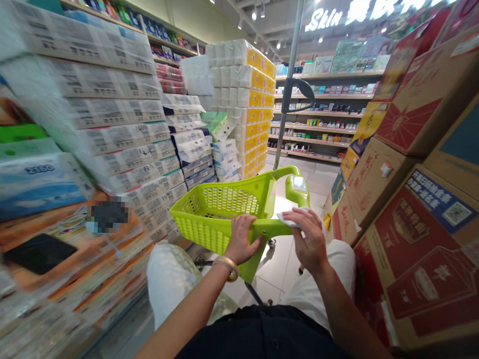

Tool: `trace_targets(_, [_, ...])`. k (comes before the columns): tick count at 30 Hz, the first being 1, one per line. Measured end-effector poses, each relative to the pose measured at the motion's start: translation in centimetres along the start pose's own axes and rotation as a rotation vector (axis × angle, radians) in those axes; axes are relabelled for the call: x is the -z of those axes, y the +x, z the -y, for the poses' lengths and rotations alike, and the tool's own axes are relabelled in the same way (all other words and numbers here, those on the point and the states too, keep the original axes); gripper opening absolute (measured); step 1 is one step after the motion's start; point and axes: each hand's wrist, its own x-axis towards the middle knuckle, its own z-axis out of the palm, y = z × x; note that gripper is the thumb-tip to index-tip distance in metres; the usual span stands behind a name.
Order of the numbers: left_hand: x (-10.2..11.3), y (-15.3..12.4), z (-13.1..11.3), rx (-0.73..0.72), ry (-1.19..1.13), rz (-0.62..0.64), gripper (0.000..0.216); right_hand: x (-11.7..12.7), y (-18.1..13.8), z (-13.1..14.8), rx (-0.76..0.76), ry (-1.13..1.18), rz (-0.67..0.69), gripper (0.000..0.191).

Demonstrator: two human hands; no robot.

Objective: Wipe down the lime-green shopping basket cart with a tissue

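Observation:
In front of me stands a lime-green shopping cart with a perforated plastic basket and a looped handle. My left hand grips the basket's near corner, fingers over the rim and thumb on the outside; a gold bangle circles that wrist. Pressed between the fingers of my right hand and the handle's right corner is a white wipe. A grey display panel sits on the handle just beyond that hand. The wipe is partly hidden under my fingers.
Stacked tissue packs rise on the left, with a dark flat phone-like object lying on lower packs. Cardboard cartons are piled close on the right. A metal pole rises behind the cart. Stocked shelves line the back.

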Motion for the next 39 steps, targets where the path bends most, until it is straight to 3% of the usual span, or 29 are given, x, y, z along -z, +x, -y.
trace_targets(2, [-0.1,0.0,-0.1,0.008,-0.005,0.000,0.041,0.4,0.4,-1.0,-0.171,0.087,-0.162,0.023])
trace_targets(4, [-0.1,0.0,-0.1,0.017,-0.009,-0.003,0.041,0.5,0.5,-1.3,-0.246,0.126,-0.235,0.025])
trace_targets(11, [-0.1,-0.1,-0.1,-0.002,0.002,-0.012,0.041,-1.1,-0.9,1.3,0.156,-0.130,0.082,0.025])
trace_targets(13, [0.0,-0.1,-0.1,0.002,0.006,-0.004,0.041,-0.7,-0.7,0.6,0.140,-0.113,0.045,0.023])
trace_targets(18, [-0.1,0.0,-0.3,0.027,0.004,0.004,0.041,0.3,0.0,-1.6,-0.094,0.037,-0.207,0.021])
trace_targets(20, [-0.1,0.0,-0.3,0.025,0.002,-0.003,0.040,0.1,-0.3,-1.0,-0.026,0.005,-0.161,0.020])
trace_targets(24, [0.1,-0.1,-0.1,0.003,0.017,-0.009,0.039,-0.7,-0.9,0.7,0.203,-0.097,0.058,0.022])
trace_targets(26, [0.1,-0.2,-0.1,-0.003,0.024,-0.007,0.039,-0.5,-0.8,0.5,0.180,-0.083,0.024,0.022])
trace_targets(30, [0.0,-0.2,-0.2,0.001,0.033,-0.012,0.040,0.4,-0.3,-1.0,-0.013,0.026,-0.222,0.020])
trace_targets(35, [0.0,-0.2,-0.3,0.003,0.032,-0.029,0.039,0.3,-0.3,-0.5,0.132,-0.076,-0.072,0.018])
trace_targets(39, [0.2,-0.2,-0.3,-0.003,0.030,-0.018,0.040,0.5,0.3,-0.1,0.098,-0.085,-0.108,0.023])
